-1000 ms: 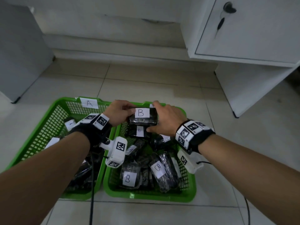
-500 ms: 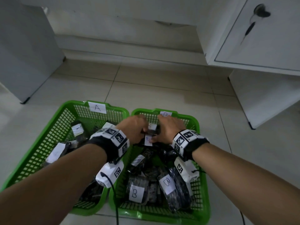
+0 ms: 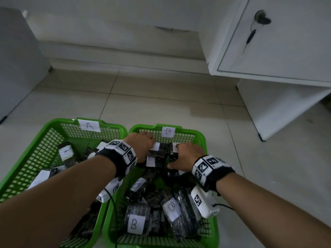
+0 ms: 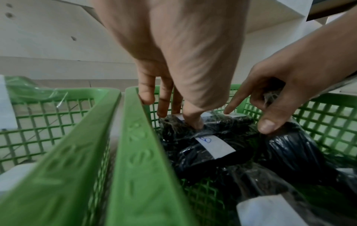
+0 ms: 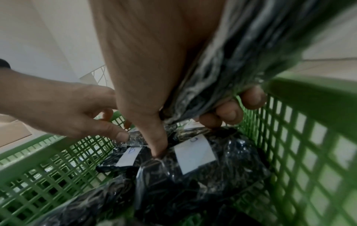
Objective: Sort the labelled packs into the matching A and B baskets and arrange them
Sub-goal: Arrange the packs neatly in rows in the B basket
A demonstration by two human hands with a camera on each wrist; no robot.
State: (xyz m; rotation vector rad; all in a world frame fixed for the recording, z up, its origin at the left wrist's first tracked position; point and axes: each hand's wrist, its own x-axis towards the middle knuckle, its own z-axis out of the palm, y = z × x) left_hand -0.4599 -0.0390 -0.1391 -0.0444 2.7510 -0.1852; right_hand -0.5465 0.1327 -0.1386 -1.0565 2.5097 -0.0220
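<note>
Two green mesh baskets stand side by side on the floor, basket A [image 3: 53, 126] on the left and basket B [image 3: 198, 134] on the right. Both hold black plastic-wrapped packs with white labels. My left hand [image 3: 141, 145] is at the far end of basket B. Its thumb [image 4: 194, 122] lies on a pack [image 4: 173, 130] and its straight fingers reach down behind it. Beside it my right hand [image 3: 186, 156] grips another dark pack [image 5: 241, 61] in its curled fingers. The right index finger [image 5: 158, 145] presses a labelled pack [image 5: 195, 152] lying below.
Several B-labelled packs [image 3: 136, 223] fill the near half of basket B, and A-labelled packs [image 3: 65, 152] lie in basket A. A white cabinet [image 3: 286, 51] stands at the right and a grey one [image 3: 16, 68] at the left, with tiled floor between them.
Both hands have gone down and forward from above basket B to its far end, carrying the B pack down among the others. The head view has tilted up slightly.
</note>
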